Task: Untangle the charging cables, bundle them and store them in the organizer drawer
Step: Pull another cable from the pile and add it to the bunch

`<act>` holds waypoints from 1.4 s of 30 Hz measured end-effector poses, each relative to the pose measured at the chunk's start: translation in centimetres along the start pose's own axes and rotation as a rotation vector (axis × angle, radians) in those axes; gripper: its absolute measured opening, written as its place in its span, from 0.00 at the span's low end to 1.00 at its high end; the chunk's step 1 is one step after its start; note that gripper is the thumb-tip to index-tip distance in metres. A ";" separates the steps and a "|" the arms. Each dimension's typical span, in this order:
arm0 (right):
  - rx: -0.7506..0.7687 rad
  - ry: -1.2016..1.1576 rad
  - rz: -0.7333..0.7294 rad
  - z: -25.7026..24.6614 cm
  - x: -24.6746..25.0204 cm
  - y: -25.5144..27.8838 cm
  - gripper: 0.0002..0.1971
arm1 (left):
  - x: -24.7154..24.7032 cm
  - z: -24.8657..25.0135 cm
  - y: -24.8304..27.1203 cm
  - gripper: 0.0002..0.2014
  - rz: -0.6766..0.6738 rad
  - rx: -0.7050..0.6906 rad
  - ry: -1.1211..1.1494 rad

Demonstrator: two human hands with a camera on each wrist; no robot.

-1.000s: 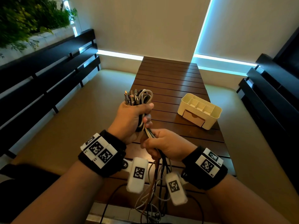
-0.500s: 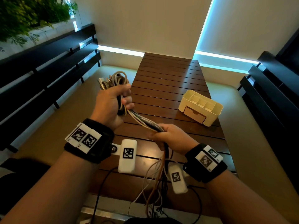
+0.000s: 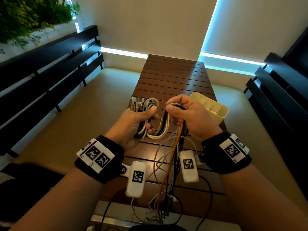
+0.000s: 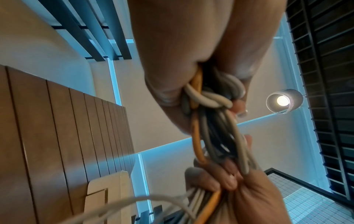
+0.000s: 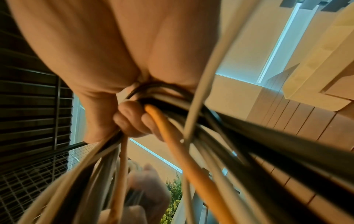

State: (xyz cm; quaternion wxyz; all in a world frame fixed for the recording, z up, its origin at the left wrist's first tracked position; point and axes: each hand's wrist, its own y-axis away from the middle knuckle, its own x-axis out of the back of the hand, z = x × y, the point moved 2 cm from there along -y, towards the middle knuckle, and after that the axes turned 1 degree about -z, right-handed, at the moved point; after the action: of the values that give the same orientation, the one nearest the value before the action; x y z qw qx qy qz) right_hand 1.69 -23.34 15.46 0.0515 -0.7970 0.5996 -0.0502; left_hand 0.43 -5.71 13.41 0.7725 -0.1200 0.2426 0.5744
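Both hands hold one bundle of charging cables (image 3: 162,125) above the slatted wooden table (image 3: 175,80): white, grey, black and one orange. My left hand (image 3: 141,119) grips the folded end, with plugs and a loop sticking out on top. My right hand (image 3: 183,112) grips a second fold beside it, thumb on top. A U-shaped sag of cable hangs between the hands. Loose tails (image 3: 166,172) drop from the right hand over the table's near edge. The cream organizer (image 3: 221,112) stands behind the right hand; its drawer front (image 4: 96,203) looks closed in the left wrist view.
Dark slatted benches (image 3: 50,77) run along the left and the right side (image 3: 275,90). A planter with green foliage (image 3: 33,15) is at the upper left. A lit lamp (image 4: 283,100) shows in the left wrist view.
My right hand has risen from low near my body to the level of my left hand, folding the cables into a new loop. The left hand has shifted right, back towards the table.
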 end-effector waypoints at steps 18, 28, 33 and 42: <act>0.067 0.138 0.022 -0.6 -0.9 0.5 0.12 | -1.7 -0.2 1.1 0.13 -0.198 0.072 -0.070; 0.036 0.089 0.051 -0.2 -1.5 -0.2 0.06 | -2.3 -0.1 -0.1 0.16 -0.057 -0.048 -0.149; 0.105 0.181 0.072 -0.4 -1.1 -0.6 0.06 | -2.3 0.3 -0.1 0.09 -0.121 0.036 -0.059; 0.041 0.404 0.220 4.7 0.2 1.5 0.13 | -0.3 1.8 -2.3 0.10 0.124 -0.066 -0.079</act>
State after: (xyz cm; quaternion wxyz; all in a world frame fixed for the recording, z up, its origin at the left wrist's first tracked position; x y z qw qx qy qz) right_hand 1.04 -23.82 10.56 -0.0480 -0.6994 0.6800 -0.2149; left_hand 3.00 -5.85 14.91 0.7399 -0.1075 0.1998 0.6333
